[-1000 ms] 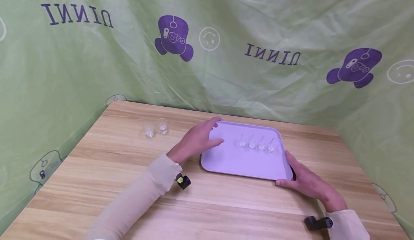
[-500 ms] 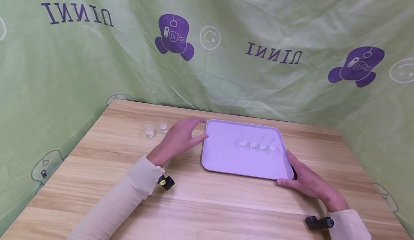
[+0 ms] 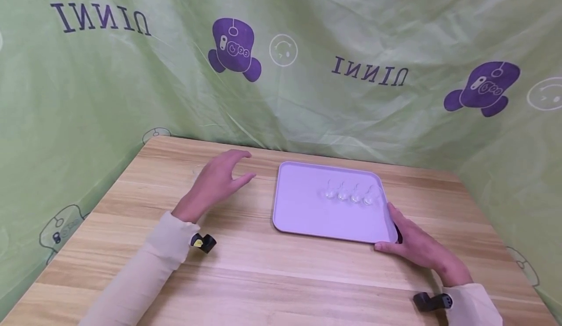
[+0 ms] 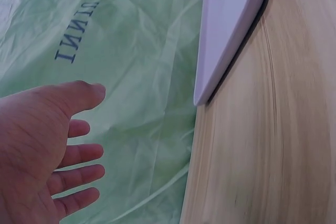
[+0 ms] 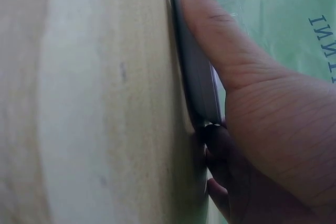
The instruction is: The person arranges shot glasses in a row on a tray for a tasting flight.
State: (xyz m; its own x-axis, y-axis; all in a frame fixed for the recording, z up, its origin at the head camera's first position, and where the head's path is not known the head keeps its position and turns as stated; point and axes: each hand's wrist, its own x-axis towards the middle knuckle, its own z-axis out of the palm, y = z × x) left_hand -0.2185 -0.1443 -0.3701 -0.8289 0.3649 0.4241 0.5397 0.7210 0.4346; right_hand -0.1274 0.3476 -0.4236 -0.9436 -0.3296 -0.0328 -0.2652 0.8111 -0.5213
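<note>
A lavender tray (image 3: 307, 218) lies on the wooden table, with several small clear shot glasses (image 3: 355, 196) lined up on its right half. My right hand (image 3: 417, 243) grips the tray's near right corner. In the right wrist view its thumb (image 5: 210, 19) presses along the tray's side and the other fingers curl by the corner. To the left of the tray my left hand (image 3: 215, 179) hovers with fingers spread and nothing in it. Behind that hand just the rim of one clear glass (image 3: 197, 170) shows; the rest is hidden.
The wooden table (image 3: 263, 277) ends at the back against a green printed cloth (image 3: 307, 111), which also hangs at both sides. A black wrist camera (image 3: 203, 243) sits at my left cuff and another black camera (image 3: 432, 302) at my right cuff.
My left hand has moved left, away from over the tray, and now covers most of the two glasses seen before on the table's left. My right hand and the tray have stayed put.
</note>
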